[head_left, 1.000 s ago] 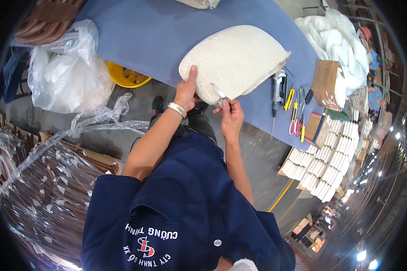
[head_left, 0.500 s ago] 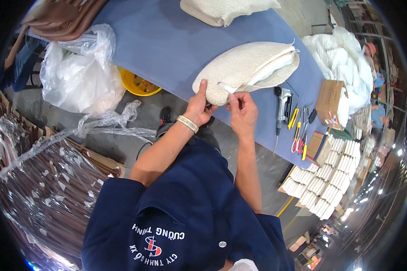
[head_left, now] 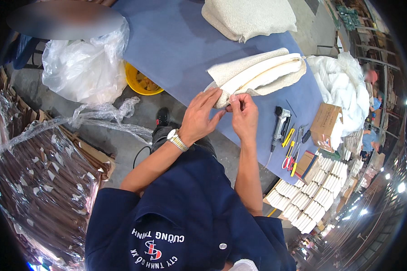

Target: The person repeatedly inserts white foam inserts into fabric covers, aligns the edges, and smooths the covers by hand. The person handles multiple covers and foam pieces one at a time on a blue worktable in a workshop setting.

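A beige woven cushion cover lies at the near edge of the blue table. Its open side shows a white padded insert inside. My left hand, with a metal-banded watch on the wrist, grips the cover's near left corner, fingers on top and thumb below. Beside it, my right hand is closed in a pinch at the same corner, holding the cover's edge. Just what lies between the right fingertips is hidden.
A second beige cushion rests farther back. To the right lie a grey power tool, yellow cutters, scissors and a cardboard box. A yellow bucket and plastic bag stand left.
The cover's flap has folded back, baring more of the white insert. My left hand has turned, so its fingers now lie over the corner. My right hand stays pinched close by.
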Motion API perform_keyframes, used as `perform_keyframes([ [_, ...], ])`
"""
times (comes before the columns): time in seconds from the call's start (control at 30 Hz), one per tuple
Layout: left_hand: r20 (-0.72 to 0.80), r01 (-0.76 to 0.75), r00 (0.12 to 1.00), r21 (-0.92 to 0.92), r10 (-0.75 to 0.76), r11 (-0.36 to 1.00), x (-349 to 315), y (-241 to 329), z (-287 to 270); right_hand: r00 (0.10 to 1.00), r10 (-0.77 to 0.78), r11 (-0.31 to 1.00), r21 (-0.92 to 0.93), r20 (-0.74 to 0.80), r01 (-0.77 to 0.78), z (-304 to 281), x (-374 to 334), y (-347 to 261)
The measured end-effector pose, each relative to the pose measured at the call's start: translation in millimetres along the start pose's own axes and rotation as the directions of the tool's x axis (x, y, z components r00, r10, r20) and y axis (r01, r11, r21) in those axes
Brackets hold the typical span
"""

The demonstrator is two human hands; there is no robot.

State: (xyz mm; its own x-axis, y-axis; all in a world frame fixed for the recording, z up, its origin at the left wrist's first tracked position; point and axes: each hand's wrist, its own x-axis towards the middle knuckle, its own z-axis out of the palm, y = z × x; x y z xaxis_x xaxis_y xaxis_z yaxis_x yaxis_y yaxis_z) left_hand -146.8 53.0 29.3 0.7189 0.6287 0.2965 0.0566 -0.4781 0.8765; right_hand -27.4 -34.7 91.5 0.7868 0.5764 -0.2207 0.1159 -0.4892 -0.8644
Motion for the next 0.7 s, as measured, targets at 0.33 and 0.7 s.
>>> perform_keyframes([
  [0.33,-0.056,0.023,0.998,-0.12,-0.03,0.993,7.6,-7.5,11.3,0.988,-0.151,0.95,-0.284,-0.04,0.134,1.3,6.9,-6.1],
  [0.7,-0.101,0.097,0.987,-0.229,-0.123,0.969,5.0,-3.3,10.1,0.974,-0.212,0.964,-0.181,-0.086,0.194,10.6,2.3,2.2],
])
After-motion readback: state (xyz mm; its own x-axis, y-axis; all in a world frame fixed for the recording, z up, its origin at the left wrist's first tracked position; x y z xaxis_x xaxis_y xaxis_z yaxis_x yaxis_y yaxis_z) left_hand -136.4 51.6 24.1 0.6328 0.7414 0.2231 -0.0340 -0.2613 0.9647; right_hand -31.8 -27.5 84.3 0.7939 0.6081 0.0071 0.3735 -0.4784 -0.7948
